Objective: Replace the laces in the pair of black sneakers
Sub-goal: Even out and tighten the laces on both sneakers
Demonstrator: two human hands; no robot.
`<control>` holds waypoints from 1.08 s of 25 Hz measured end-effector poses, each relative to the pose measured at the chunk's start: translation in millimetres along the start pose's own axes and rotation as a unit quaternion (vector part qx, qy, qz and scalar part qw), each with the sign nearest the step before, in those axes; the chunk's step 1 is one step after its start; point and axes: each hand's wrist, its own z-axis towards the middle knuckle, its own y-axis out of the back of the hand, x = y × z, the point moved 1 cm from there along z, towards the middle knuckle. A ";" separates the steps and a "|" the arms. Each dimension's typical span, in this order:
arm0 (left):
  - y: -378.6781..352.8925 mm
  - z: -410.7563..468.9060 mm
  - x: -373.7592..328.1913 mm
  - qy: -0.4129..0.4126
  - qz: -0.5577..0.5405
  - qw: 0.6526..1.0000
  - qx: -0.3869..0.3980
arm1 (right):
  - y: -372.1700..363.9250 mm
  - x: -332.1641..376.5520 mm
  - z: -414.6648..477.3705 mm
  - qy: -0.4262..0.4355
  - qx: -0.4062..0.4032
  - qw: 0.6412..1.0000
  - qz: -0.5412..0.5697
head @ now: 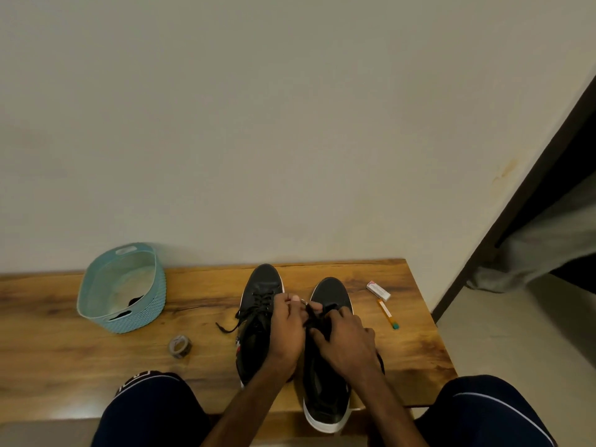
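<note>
One plain pale wall (290, 124) fills the upper half; below it runs a wooden bench (80, 350), and the person's two knees in dark shorts show at the bottom edge.

Two black sneakers with white soles stand side by side on the bench, toes to the wall; the left sneaker (258, 291) is laced, one lace end trailing onto the wood at its left; the right sneaker (325, 401) has its heel over the near edge.

Far left stands a light blue basket (151, 304) with something dark inside, too dim to tell.

Both hands meet over the right sneaker's tongue; the left hand (285, 330) has its grip pinching a black lace (314, 312) between thumb and forefinger; the right hand (348, 337) has its grip curled round the same lace.

Smaller things lie on the wood: a tape roll (180, 345) left of the sneakers; a small white box (378, 291) and an orange pen (386, 314) to the right.
</note>
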 end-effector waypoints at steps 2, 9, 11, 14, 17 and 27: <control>0.3 5.0 -14.7 0.011 -0.106 0.994 -0.006 | -0.6 -2.7 -1.1 0.005 0.007 1.000 -0.010; 22.3 10.7 -11.4 -0.154 0.641 0.732 0.171 | -2.9 0.6 -1.8 0.001 0.002 1.000 -0.005; 13.4 5.1 -2.8 -0.138 0.698 0.675 0.193 | -1.5 2.0 -1.7 -0.005 0.005 1.000 -0.013; 18.7 10.4 -19.1 -0.134 0.598 0.773 0.167 | 0.6 2.4 -3.2 -0.012 0.007 1.000 0.011; 35.7 15.1 -49.5 -0.091 0.225 0.967 0.078 | 3.4 -2.3 -6.5 -0.029 -0.024 0.995 0.094; 95.1 -15.7 -138.4 -0.039 -0.461 0.787 0.407 | 3.9 -8.5 -6.1 -0.064 -0.067 0.992 0.089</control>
